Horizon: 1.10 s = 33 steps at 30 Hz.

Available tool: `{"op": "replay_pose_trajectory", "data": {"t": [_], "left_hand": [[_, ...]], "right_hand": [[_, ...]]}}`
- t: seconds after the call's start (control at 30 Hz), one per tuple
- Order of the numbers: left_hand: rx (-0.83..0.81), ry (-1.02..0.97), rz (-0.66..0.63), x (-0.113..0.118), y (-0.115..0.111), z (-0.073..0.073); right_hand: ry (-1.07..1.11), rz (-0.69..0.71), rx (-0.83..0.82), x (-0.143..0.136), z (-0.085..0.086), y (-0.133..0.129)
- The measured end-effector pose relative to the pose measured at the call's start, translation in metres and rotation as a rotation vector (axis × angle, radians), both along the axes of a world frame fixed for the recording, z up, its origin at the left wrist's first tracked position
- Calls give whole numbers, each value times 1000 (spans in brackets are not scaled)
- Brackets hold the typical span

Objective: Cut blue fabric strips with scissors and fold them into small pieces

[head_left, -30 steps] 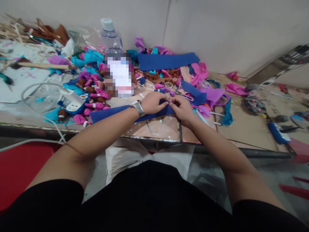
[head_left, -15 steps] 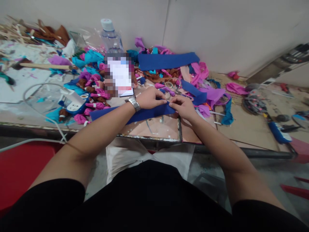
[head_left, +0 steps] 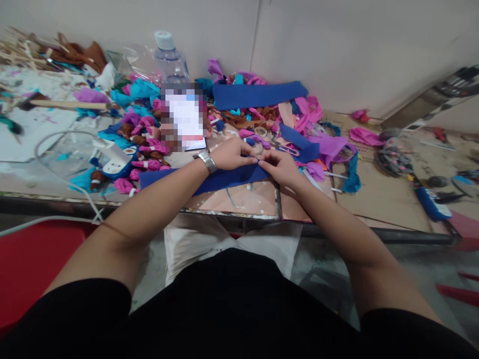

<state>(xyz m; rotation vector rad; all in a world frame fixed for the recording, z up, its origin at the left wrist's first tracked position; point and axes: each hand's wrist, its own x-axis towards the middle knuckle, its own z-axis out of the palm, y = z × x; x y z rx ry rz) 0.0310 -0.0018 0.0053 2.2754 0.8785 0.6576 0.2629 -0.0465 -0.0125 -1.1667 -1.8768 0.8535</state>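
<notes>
The long blue cloth strip (head_left: 224,182) lies on the table (head_left: 243,200) in front of the person. It runs side to side, almost in line with the table's front edge. Its right end is up by the fingertips, and its left end sticks out past the left forearm. The left hand (head_left: 232,153) comes over the strip from the left, with its palm down and its thumb and finger pinching the cloth near that right end. The right hand (head_left: 281,169) comes in from the right and pinches the same bit. Their tips nearly touch. Both elbows bend out wide. The phone (head_left: 187,117) is behind the strip, and the small scissors (head_left: 287,149) are behind its right end.
</notes>
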Motion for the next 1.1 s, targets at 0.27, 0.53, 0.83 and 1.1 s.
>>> {"op": "replay_pose_trajectory", "data": {"t": [0.27,0.53,0.83,1.1], "left_hand": [[-40,57,-43,-1,2,1],[-90,29,-41,0,3,2],[-78,37,-59,2,-3,6],[-113,3,-37,2,-1,1]], "right_hand": [[59,9,107,-3,1,-1],[10,-41,170,-3,8,-5],[-55,-53,228,0,4,-4],[-64,-55,261,0,5,-3]]}}
